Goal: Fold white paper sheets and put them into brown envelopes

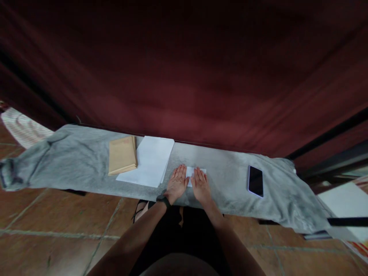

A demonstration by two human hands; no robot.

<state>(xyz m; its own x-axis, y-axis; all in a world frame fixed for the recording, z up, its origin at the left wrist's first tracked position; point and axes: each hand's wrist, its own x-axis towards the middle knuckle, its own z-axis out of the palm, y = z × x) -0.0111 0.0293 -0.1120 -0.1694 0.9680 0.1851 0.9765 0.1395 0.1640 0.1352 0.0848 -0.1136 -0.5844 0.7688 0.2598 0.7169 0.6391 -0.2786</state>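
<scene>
A small white piece of paper (189,173), apparently folded, lies on the grey cloth (221,165) in front of me. My left hand (177,182) rests flat on its left side, fingers stretched out and pointing away from me. On the right side, my right hand (200,184) lies flat in the same way, its fingers slightly spread. A strip of the paper shows between the two hands; the rest is partly covered by them. Left of my left hand is a stack of white paper sheets (152,161), a little fanned at the edge.
Brown envelopes or folded paper (122,155) are stacked over the left edge of the white sheets. A phone (255,181) with a dark screen lies on the right of the cloth. Behind the narrow surface rises a dark red curtain-like backdrop (184,96). The floor (57,214) is tiled.
</scene>
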